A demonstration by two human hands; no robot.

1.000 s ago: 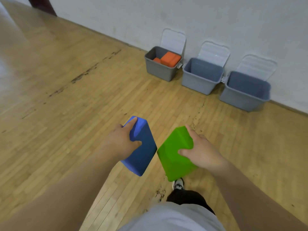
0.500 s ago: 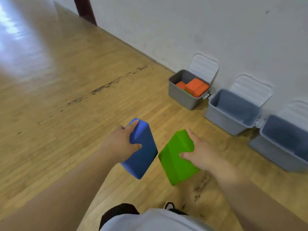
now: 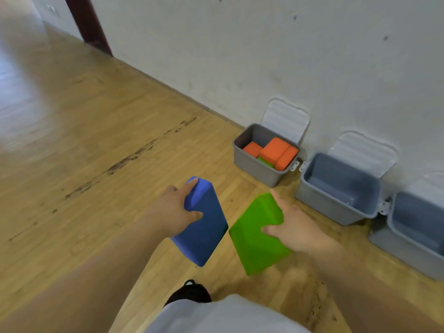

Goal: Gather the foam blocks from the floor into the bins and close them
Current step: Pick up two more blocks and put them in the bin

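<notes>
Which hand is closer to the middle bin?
Right. The right hand, holding the green block, is just left of the middle bin. The left hand, holding the blue block, is farther left, past the green block.

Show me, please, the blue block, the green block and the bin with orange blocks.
blue block [image 3: 206, 233], head view, middle of its broad face.
green block [image 3: 254, 242], head view, middle of its broad face.
bin with orange blocks [image 3: 252, 165], head view, near outer wall.
</notes>
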